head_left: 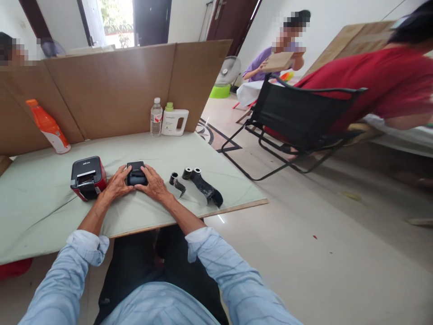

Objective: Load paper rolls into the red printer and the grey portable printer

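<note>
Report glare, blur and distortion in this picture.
Head view: the bright open doorway is partly washed out by daylight; head view: the red-shirted person at right is blurred; head view: the orange plastic bottle leans outward, perhaps wide-lens distortion; head view: the left hand and right hand on the small black boxy device look fairly sharp.

Counted it up: two drink bottles (156, 118), one handled jug (171, 123), three ribbon spools (187, 173), one red-and-black printer (88, 177), one small black device (137, 174), wearer's two hands (119, 182).

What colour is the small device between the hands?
Black; the small device shows best in the head view.
</note>
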{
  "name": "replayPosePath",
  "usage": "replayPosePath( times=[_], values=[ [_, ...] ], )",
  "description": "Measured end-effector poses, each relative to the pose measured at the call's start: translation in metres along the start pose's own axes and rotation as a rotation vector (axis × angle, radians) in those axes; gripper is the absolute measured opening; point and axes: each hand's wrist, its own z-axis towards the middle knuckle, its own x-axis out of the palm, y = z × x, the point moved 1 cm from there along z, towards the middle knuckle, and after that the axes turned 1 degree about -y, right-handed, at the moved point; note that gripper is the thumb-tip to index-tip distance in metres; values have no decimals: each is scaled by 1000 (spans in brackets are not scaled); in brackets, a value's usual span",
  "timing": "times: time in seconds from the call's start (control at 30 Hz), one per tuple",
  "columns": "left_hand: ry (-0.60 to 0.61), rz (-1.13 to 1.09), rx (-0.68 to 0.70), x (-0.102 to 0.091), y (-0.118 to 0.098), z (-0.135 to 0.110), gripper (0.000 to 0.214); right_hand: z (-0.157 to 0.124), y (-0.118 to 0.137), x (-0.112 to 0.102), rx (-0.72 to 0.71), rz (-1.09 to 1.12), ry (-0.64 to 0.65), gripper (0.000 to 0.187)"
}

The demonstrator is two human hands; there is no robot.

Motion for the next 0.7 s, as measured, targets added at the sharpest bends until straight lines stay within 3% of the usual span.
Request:
replayPosePath(
  times=[0.27,0.53,0.7],
  values=[
    [80,-64,65,-2,7,13,126,2,14,-5,105,-49,52,102],
    [78,-113,122,-2,13,44,128,5,17,-8,57,-51,25,84],
    [1,-79,91,-2,8,45,124,8,22,-14,-15,-28,-137,60]
  ],
)
